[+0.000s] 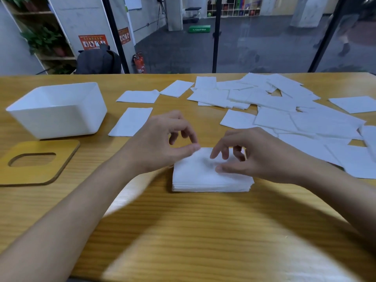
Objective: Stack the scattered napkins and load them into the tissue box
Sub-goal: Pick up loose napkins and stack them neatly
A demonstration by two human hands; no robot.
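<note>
The stack of napkins (211,178) sits on the table (203,231) right in front of the person, with both hands over it. The left hand (162,139) has its thumb tip against the far left corner of the pile, its fingers loosely curled above and holding nothing that I can see. The right hand (254,155) lays its thumb on the top sheet with its fingertips pointing down onto it. The blur keeps me from telling whether it pinches that sheet or only presses on it.

This looks like squaring up the pile. To do it well I'd nudge lightly from opposite edges rather than push from above, so the thin sheets slide into line without creasing. I'd also mind the near right corner, where the layers look a little stepped.

Plenty of loose napkins (284,110) lie spread across the right half of the table, so the stacking seems far from done. The white tissue box (59,110) stands open at the far left, its wooden lid (38,161) flat just beside it
</note>
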